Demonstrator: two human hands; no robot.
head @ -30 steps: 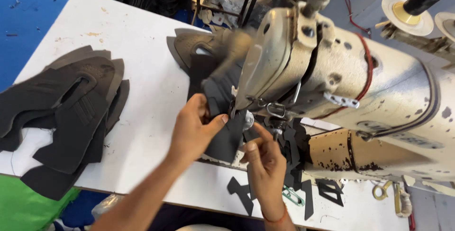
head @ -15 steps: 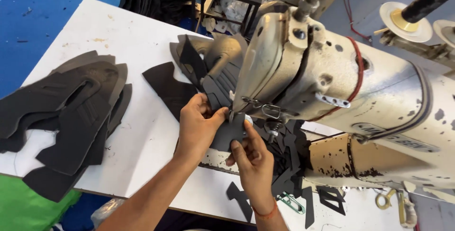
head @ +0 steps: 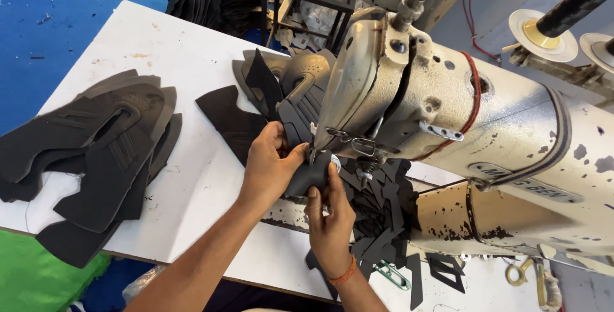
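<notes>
1. Machine first: one heavy, cream, paint-chipped sewing machine (head: 448,126) fills the right half of the view, its head hanging over the bench (head: 160,62). Two thread cones stand on disc stands (head: 543,33) behind it, at top right.
2. Bench: one white top, scuffed, carrying all the cut material.
3. Stack of dark shoe-upper panels (head: 96,158) lies at the left of the bench, well apart from the hands; the layers overlap too closely to count, several at least. A second heap of black offcuts (head: 377,209) sits under the machine head, also uncountable.
4. Sewn uppers (head: 288,88), two or three as far as I can tell, trail away behind the needle area, and one flat black panel (head: 230,120) lies just beside them.
5. Dark workpiece (head: 310,174) sits at the needle post, between the two hands. It looks thin, light and floppy, probably a foam-backed fabric that bends freely and is not slippery; it is best pinched at its edges, close to the needle, so it stays flat.
6. Left hand (head: 268,168) is closed on the piece's upper left edge, thumb on top.
7. Right hand (head: 329,219), with one orange band at the wrist, pinches the lower edge from below.
8. One green-handled snip (head: 391,275) lies near the front edge.
</notes>
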